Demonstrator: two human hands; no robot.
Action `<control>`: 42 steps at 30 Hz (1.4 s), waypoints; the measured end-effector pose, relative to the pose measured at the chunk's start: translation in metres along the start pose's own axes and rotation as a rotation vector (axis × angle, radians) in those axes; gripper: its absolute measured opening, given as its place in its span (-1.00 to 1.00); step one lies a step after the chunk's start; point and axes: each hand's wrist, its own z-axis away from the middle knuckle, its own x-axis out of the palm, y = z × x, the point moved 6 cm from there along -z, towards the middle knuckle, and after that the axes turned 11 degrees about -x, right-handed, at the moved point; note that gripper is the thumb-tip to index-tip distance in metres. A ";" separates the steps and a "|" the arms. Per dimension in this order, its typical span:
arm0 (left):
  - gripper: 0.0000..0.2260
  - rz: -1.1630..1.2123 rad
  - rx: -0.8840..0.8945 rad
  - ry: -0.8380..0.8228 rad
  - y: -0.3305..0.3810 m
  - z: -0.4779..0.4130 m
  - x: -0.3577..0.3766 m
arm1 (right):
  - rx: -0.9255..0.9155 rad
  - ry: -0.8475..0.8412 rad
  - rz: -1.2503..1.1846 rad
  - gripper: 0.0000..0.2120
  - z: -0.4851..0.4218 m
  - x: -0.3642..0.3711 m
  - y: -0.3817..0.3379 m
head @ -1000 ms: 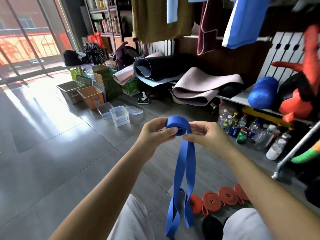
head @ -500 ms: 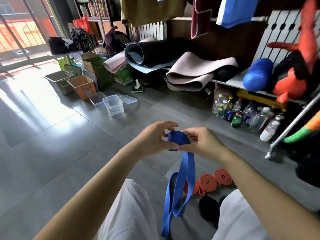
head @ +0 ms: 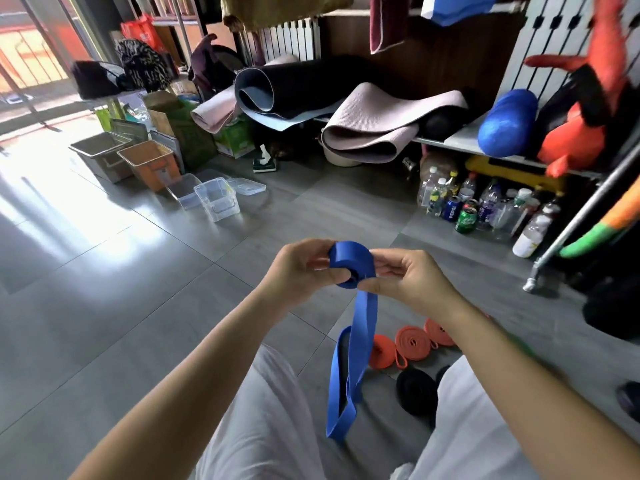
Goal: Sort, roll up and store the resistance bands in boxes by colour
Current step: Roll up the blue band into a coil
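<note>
Two hands share one blue band [head: 349, 267], held in the air above the person's knees rather than on the floor [head: 138, 306], most likely so that the loose part can hang straight and feed in without twisting. The left hand [head: 298, 268] is curled round the wound part, thumb on the near side and fingers behind, which pins the turns together so that the coil cannot spring apart. The right hand [head: 406, 276] pinches the strap just where it leaves the coil, fingers bent and touching the rubber, seemingly to guide it flat and under tension onto the roll. Below the hands the unwound length drops as a doubled loop between the legs; by that, I judge the rolling about half done. On the floor near the right knee lie three orange bands [head: 412, 342], already coiled and set side by side, with a black band [head: 416, 389] rolled up just in front of them: grouped by colour, it seems, and waiting for storage. The clear boxes [head: 217, 199] stand well apart, across the tiles near an orange bin [head: 149, 163], so nothing visible is boxed yet.
</note>
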 end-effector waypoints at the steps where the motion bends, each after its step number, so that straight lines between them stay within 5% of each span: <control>1: -0.66 0.112 -0.007 -0.021 -0.004 0.001 0.002 | -0.007 0.019 -0.056 -0.57 0.000 0.001 0.000; 4: -0.63 0.415 -0.076 -0.106 -0.016 0.003 0.009 | -0.005 0.018 -0.150 -0.53 0.000 0.005 0.003; 8: -0.62 0.509 -0.156 -0.182 -0.028 0.004 0.014 | -0.003 0.000 -0.092 -0.59 0.002 0.006 0.002; 10: -0.68 0.292 -0.158 -0.153 -0.027 0.005 0.011 | 0.003 -0.033 -0.022 -0.60 0.003 0.006 0.002; 15: -0.58 -0.768 0.081 -0.033 0.002 0.002 0.007 | 0.003 -0.189 0.275 -0.65 0.001 0.016 0.001; 18: -0.65 -0.985 0.125 0.003 0.014 0.003 0.012 | -0.004 -0.173 0.271 -0.67 0.000 0.016 -0.002; 30: -0.66 0.185 0.014 -0.041 -0.012 0.005 0.012 | -0.036 0.038 -0.183 -0.55 0.014 -0.002 0.001; 37: -0.60 0.037 0.051 -0.012 -0.010 0.003 0.002 | 0.002 -0.041 0.227 -0.54 0.015 -0.012 0.005; 42: -0.56 -0.106 0.113 0.001 0.001 0.004 -0.005 | 0.028 -0.085 0.255 -0.55 0.014 -0.006 0.005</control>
